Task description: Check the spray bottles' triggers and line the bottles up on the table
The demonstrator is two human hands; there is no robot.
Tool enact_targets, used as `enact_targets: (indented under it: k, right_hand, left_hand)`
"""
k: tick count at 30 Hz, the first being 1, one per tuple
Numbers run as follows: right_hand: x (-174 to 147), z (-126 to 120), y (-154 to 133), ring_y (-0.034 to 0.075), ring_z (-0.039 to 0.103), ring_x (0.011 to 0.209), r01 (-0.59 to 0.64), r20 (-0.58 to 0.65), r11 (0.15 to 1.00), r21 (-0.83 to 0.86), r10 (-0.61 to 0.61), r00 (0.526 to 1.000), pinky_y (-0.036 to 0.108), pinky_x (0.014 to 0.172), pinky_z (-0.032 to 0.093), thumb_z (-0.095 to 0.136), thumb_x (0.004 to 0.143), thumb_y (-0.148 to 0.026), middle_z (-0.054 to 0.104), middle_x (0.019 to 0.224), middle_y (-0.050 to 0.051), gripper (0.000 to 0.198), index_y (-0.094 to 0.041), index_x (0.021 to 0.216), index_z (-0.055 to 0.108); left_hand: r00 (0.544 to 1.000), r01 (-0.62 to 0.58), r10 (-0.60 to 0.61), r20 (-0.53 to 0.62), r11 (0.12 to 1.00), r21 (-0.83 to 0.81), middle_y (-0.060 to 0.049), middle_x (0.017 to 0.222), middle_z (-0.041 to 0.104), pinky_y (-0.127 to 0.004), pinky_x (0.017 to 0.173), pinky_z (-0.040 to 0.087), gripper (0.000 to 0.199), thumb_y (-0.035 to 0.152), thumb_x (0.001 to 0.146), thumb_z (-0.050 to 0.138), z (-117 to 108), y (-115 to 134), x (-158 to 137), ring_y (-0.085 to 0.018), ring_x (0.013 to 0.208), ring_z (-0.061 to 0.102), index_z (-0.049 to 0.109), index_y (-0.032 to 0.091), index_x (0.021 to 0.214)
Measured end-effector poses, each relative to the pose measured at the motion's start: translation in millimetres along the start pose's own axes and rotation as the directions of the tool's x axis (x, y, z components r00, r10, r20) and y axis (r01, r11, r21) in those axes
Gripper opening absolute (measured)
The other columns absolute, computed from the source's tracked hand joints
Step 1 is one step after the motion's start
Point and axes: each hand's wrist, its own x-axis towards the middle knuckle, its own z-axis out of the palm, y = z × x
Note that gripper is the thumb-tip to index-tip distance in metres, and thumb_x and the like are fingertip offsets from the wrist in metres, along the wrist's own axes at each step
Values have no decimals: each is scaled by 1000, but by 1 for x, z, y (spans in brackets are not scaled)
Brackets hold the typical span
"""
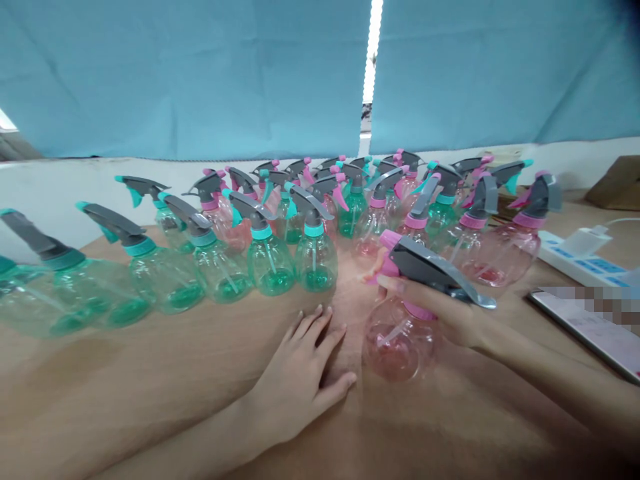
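Observation:
My right hand [425,300] is wrapped round the neck of a pink spray bottle [395,350], just below its grey and pink trigger head. The bottle stands near the front of the group, its clear pink body showing a dip tube inside. Flat on the wooden table [200,373] lies my left hand [305,360], fingers spread and holding nothing, a little left of that bottle. Beyond my left fingertips is a green spray bottle [316,263] with a turquoise collar, and another green spray bottle [271,267] stands beside it.
Several more green and pink spray bottles fill the back and left of the table. At the right lie a phone [590,330] and a white power strip [575,257] with a charger [585,240] plugged in. A brown cardboard box [617,183] sits behind. Blue cloth [200,73] hangs at the back.

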Motion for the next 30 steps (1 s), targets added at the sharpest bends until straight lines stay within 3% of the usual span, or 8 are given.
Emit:
enact_targets:
  k: [5, 22, 30]
  right_hand:
    - [3, 4, 1, 17, 60, 73, 5, -18, 998, 69, -3, 1000, 32, 67, 49, 62, 83, -43, 65, 79, 0, 18, -27, 90, 65]
    - [4, 3, 1, 18, 59, 74, 17, -51, 999, 45, -15, 999, 33, 66, 48, 61, 83, -40, 64, 79, -1, 12, -28, 81, 64]
    - [5, 5, 1, 17, 58, 68, 47, -33, 999, 28, -46, 998, 32, 62, 47, 61, 83, -42, 63, 76, -2, 15, -28, 88, 63]
  left_hand:
    - [1000, -4, 4, -14, 1000, -9, -15, 146, 40, -52, 108, 28, 57, 52, 93, 48, 0, 1, -1, -31, 134, 34, 45, 16, 137]
    - [1000, -6, 6, -13, 1000, -12, -15, 146, 40, -51, 109, 27, 57, 51, 93, 49, 1, 1, -1, -31, 135, 34, 45, 15, 138]
    - [1000, -4, 3, -12, 1000, -16, -16, 146, 40, -52, 108, 27, 57, 51, 93, 50, 0, 1, -1, -32, 134, 34, 47, 14, 136]
